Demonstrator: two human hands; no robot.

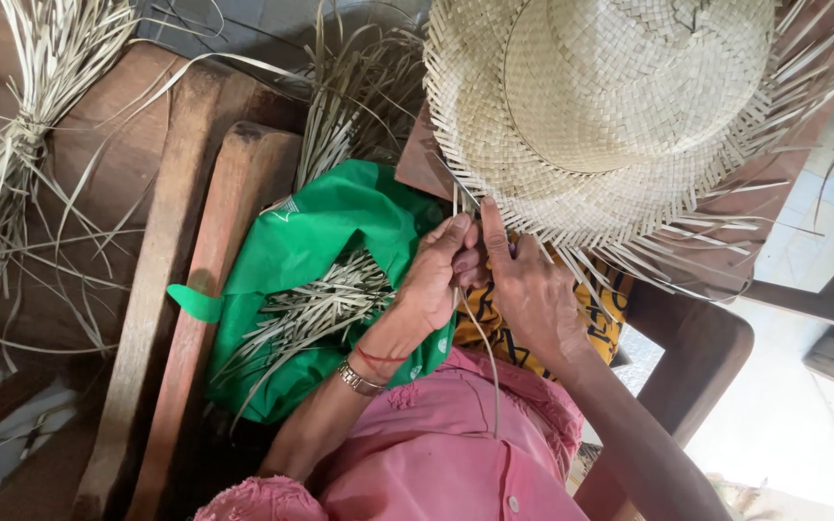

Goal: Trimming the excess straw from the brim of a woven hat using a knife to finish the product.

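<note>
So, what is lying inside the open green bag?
The green bag holds a loose heap of cut pale straw strips. The left hand covers its right side, so anything deeper is hidden.

A woven straw hat [620,106] is being held above both hands, left hand [431,280] beside right hand [533,294]. Left of them, cut strips [316,309] are lying in a cloth bag [291,251] on a wooden bench [161,280].

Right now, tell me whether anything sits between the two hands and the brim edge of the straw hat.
Nothing visible does. The left hand and right hand are already at the straw hat brim edge, fingers pinching loose strips there. The green bag lies beside the left hand, not in between.
</note>
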